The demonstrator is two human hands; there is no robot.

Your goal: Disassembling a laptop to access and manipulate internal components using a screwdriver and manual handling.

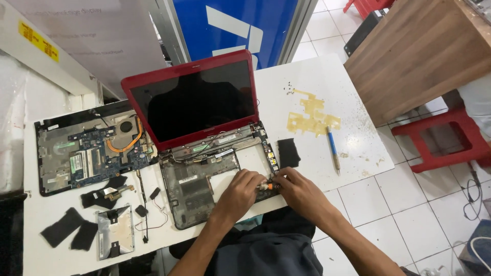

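Stained white table (pixel 327 87), tiled floor (pixel 409 214)

Glossy red plastic laptop lid (pixel 192 66); matt white table (pixel 317 82); brown wood-grain desk (pixel 419 51).

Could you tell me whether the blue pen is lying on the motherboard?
No, the pen lies on the white table right of the laptop, far from the motherboard.

Both hands (pixel 271 191) on small orange tool (pixel 266 187), opened red laptop (pixel 204 148)
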